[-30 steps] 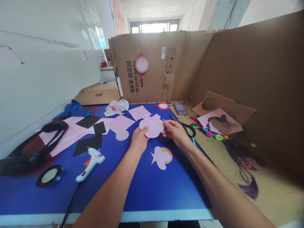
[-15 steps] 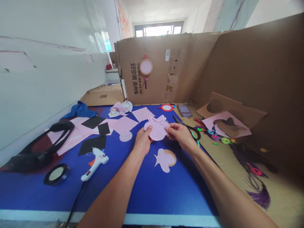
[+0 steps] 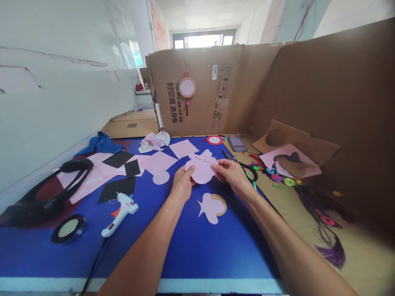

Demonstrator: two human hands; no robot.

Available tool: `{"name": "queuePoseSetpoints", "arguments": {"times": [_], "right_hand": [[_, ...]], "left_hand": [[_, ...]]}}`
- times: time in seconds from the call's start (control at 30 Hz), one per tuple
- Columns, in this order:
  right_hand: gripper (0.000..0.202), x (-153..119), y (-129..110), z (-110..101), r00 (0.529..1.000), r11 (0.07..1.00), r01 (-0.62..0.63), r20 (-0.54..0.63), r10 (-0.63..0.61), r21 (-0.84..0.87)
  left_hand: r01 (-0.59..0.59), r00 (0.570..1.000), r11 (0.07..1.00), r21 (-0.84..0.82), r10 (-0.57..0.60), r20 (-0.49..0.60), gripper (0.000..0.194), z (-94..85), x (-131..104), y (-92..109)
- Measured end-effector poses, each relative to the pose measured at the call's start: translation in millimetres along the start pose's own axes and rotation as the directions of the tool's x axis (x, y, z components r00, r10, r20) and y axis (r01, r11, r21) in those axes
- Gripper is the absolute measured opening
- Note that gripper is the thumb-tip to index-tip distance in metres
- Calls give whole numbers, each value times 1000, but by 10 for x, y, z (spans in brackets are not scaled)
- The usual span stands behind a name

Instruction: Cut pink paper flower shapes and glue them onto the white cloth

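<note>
Between my two hands, above the blue table [image 3: 197, 259], is a pink cut-out [image 3: 202, 172] with a rounded body and a wavy top edge. My left hand [image 3: 182, 181] pinches its left side, thumb on top. My right hand [image 3: 230, 172] grips the right edge between thumb and fingers. Just below, a second pink cut-out [image 3: 209, 207] with pointed tips lies flat, overlapping a tan ring [image 3: 223, 203]. Scissors with black handles [image 3: 250, 172] lie beyond my right hand, partly hidden by it.
At left are a white glue gun [image 3: 121, 213], a roll of black tape [image 3: 68, 228], headphones [image 3: 46, 197] and black squares [image 3: 116, 190]. Pink sheets [image 3: 160, 163] lie farther back. Cardboard walls [image 3: 234, 90] stand behind and right; beads [image 3: 289, 182] and purple tassels [image 3: 333, 250] lie at right.
The view has shifted slightly, so everything sits a little farther left. Both hands keep hold of the pink cut-out, nearly unmoved.
</note>
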State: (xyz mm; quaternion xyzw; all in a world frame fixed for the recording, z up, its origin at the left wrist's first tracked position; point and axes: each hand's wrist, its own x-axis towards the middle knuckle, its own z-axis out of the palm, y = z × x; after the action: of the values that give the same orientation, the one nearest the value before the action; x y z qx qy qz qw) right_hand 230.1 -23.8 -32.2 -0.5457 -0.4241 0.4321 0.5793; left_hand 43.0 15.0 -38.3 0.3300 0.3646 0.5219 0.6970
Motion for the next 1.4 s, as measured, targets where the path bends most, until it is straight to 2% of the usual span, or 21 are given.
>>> {"name": "queuePoseSetpoints", "arguments": {"times": [0.37, 0.67, 0.83, 1.13, 1.4], "right_hand": [[38, 25, 36, -15, 1000, 999, -12, -14, 13, 46], [36, 33, 35, -2, 997, 985, -74, 2, 75, 154], [37, 29, 36, -21, 997, 981, -81, 7, 81, 176], [50, 18, 14, -11, 999, 991, -48, 4, 48, 127], [47, 29, 29, -35, 1000, 1000, -13, -4, 13, 10]], "left_hand": [[4, 1000, 1000, -16, -4, 0, 32, 23, -18, 5], [23, 999, 997, -76, -25, -24, 17, 59, -22, -8], [35, 999, 997, -76, -36, -17, 18, 63, -34, -26], [15, 1000, 998, -62, -16, -18, 17, 62, -27, -41], [-32, 999, 999, -8, 32, 2, 19, 51, -27, -49]]}}
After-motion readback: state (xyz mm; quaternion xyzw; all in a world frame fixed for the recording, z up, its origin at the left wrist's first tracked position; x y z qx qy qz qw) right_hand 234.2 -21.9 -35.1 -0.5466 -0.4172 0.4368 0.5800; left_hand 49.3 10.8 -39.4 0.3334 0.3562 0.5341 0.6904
